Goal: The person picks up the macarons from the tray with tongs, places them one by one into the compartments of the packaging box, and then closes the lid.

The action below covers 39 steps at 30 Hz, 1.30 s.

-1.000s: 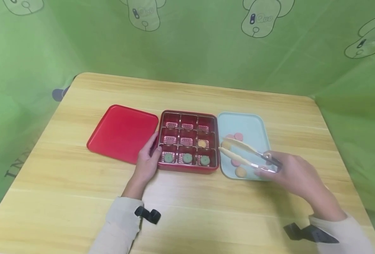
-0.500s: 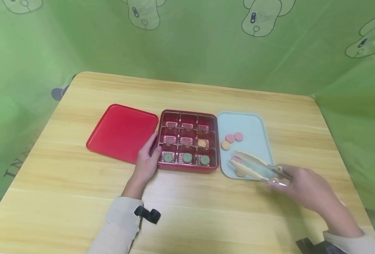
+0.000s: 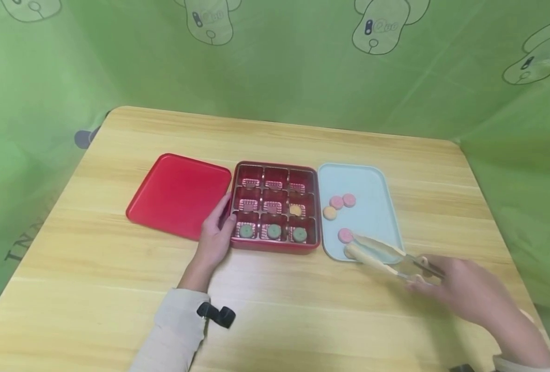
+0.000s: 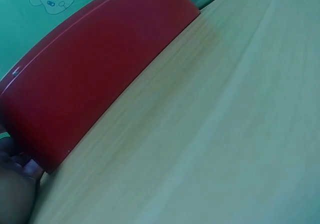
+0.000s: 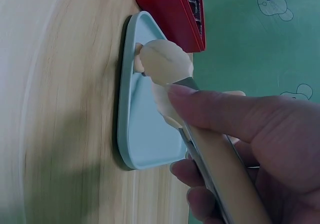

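Observation:
My left hand (image 3: 215, 235) holds the left side of a red compartment box (image 3: 275, 247), thumb at the rim. Three green cookies (image 3: 273, 232) fill the box's front row, and one orange cookie (image 3: 295, 210) lies in the right middle compartment. My right hand (image 3: 472, 289) grips metal tongs (image 5: 165, 61) with cream tips spread apart. Those tips hang over the front of a pale blue tray (image 3: 365, 178), beside a pink cookie (image 3: 345, 235). An orange cookie (image 5: 138, 59) shows right at the tips in the right wrist view; in the head view they mostly cover it.
Farther back on the tray lie two pink cookies (image 3: 349, 200) and an orange cookie (image 3: 330, 213). A red lid (image 3: 179, 194) sits left of the box on the wooden table (image 3: 275, 320). Behind the table hangs a green curtain (image 3: 284, 77).
My right hand has drawn the tongs back toward me and rightward, from the tray's left edge to its front cookies. My left hand and the box stay in place.

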Available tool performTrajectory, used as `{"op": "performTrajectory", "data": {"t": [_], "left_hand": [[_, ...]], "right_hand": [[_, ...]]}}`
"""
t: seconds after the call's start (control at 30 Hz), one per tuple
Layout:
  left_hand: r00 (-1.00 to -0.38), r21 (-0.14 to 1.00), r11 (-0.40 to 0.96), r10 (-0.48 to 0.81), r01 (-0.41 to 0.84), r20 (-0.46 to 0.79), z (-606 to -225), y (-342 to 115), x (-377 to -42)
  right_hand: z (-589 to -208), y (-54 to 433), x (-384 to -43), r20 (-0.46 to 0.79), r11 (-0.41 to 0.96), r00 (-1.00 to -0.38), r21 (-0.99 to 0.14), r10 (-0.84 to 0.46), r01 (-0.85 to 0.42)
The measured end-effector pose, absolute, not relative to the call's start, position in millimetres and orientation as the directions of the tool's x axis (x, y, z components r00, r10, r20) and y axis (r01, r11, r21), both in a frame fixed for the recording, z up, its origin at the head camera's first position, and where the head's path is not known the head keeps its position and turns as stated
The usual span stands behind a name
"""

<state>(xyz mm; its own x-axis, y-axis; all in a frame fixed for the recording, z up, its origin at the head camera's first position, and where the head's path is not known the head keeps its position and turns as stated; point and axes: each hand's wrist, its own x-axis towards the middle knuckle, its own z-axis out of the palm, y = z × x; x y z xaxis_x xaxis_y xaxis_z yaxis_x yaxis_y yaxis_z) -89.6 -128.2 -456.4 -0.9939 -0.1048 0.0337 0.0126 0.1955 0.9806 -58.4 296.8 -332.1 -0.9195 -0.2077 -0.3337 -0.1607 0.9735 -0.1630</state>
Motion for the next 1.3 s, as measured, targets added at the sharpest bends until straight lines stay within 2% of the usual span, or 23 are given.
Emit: {"op": "performTrajectory", "data": {"t": [1.3], "left_hand": [[-0.994,0.976,0.218,-0.108,-0.009,0.015,-454,-127,-87]], "right_hand": [[-322,294,-69,-0.351,0.966,-0.900,-0.091,-0.260,-0.243]]}}
